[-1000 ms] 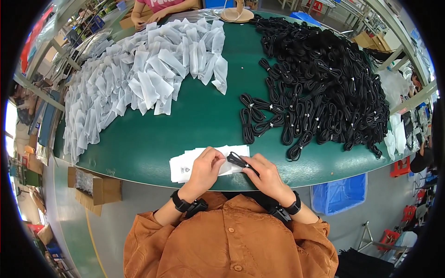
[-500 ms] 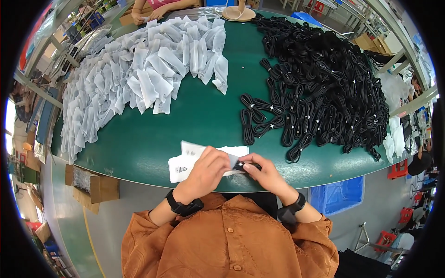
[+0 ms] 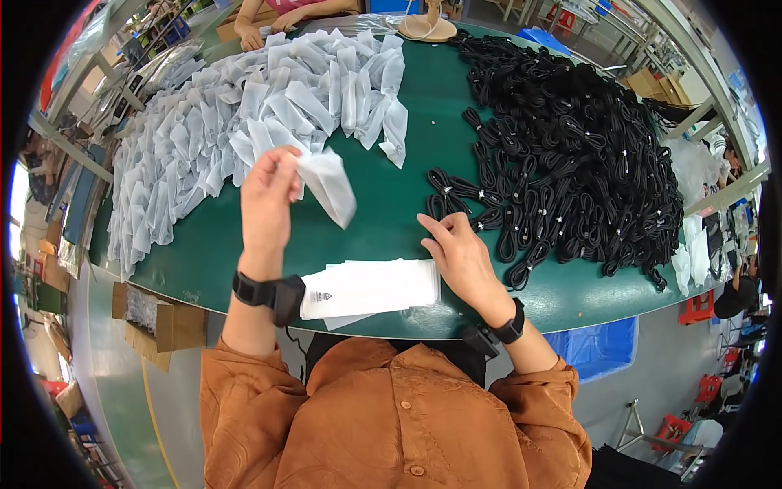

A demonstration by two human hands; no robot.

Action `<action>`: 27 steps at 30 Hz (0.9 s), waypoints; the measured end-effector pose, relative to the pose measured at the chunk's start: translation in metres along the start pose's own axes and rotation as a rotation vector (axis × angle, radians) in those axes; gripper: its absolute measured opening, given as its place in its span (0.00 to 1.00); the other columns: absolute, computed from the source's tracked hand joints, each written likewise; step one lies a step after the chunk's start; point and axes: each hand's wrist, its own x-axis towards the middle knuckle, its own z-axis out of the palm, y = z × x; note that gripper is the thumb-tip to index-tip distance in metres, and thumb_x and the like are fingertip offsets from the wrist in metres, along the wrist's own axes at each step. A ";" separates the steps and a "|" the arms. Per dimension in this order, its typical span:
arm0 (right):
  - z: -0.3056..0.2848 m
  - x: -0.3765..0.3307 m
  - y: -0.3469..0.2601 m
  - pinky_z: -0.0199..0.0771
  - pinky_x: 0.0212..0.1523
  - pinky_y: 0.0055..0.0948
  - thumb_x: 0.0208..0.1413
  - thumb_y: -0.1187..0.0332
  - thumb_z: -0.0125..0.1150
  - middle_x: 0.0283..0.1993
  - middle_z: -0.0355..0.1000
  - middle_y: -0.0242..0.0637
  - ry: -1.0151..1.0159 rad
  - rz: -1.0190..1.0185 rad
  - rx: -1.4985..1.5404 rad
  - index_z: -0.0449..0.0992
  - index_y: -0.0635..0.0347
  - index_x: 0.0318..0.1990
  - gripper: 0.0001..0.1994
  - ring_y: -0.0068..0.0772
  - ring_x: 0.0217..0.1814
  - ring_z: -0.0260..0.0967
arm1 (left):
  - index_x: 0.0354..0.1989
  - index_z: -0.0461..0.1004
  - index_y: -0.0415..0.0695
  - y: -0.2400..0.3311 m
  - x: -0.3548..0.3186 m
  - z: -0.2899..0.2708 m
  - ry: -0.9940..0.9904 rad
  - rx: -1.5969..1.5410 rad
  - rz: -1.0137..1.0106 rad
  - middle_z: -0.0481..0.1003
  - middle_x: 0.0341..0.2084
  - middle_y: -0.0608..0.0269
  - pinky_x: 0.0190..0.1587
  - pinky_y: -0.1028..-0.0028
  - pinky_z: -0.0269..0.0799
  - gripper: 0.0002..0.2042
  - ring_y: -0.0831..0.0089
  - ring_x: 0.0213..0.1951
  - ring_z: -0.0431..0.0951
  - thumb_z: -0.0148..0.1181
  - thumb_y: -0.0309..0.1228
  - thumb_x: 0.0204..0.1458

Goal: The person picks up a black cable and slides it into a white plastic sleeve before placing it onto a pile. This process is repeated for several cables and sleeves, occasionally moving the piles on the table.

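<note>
We see two bare hands above a green table [image 3: 358, 228], each wrist wearing a black band. The left hand [image 3: 267, 196] is raised, its fingers pinching the top of one filled white pouch [image 3: 327, 186], which hangs tilted in the air over the table. The right hand [image 3: 458, 254] lies flat on the table with its fingers spread and pointing toward a few loose black cable bundles [image 3: 456, 196]; it grips nothing, and its heel rests just beside a flat stack of empty white pouches [image 3: 371, 288] at the table's near edge. We cannot count the sheets in that stack. A small dark printed mark sits on the stack's left end; it is too small to make out.

Farther back on the left lies a broad heap of filled white pouches [image 3: 228, 122], far too many to count, overlapping one another. On the right lies a large heap of coiled black cables [image 3: 586, 155], also uncountable, each coil tied at its middle.

At the far edge we see another person's forearms [image 3: 277, 18], cut off by the frame, and a tan tape dispenser [image 3: 428, 24]. A brown cardboard box [image 3: 155, 322] sits below the table's left edge, and a blue bin [image 3: 603, 346] shows under the right side, partly hidden by the table
</note>
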 end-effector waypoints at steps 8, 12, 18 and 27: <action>0.024 -0.009 0.027 0.77 0.35 0.40 0.51 0.76 0.64 0.41 0.67 0.47 -0.014 0.079 -0.327 0.75 0.59 0.49 0.16 0.49 0.36 0.72 | 0.50 0.72 0.37 -0.001 0.054 -0.037 0.132 -0.025 0.062 0.75 0.35 0.65 0.37 0.81 0.68 0.11 0.79 0.38 0.75 0.52 0.31 0.66; 0.019 -0.019 0.026 0.77 0.35 0.40 0.50 0.77 0.62 0.40 0.68 0.46 0.123 0.010 -0.263 0.75 0.62 0.50 0.17 0.51 0.36 0.73 | 0.52 0.71 0.37 -0.003 0.050 -0.045 0.240 0.270 0.187 0.76 0.41 0.61 0.44 0.78 0.72 0.12 0.74 0.46 0.76 0.54 0.31 0.65; 0.003 -0.049 0.018 0.74 0.36 0.40 0.52 0.77 0.58 0.40 0.67 0.47 0.003 0.102 0.112 0.73 0.64 0.51 0.17 0.49 0.37 0.71 | 0.45 0.76 0.38 -0.023 -0.083 0.013 -0.505 0.703 0.151 0.76 0.36 0.61 0.42 0.77 0.73 0.11 0.74 0.36 0.76 0.64 0.25 0.55; -0.014 -0.069 -0.012 0.74 0.38 0.35 0.54 0.81 0.58 0.43 0.69 0.45 -0.012 0.077 0.317 0.74 0.66 0.54 0.18 0.43 0.40 0.71 | 0.34 0.74 0.39 -0.072 -0.140 0.053 -0.475 0.929 0.413 0.72 0.31 0.59 0.32 0.71 0.73 0.07 0.67 0.30 0.75 0.66 0.21 0.50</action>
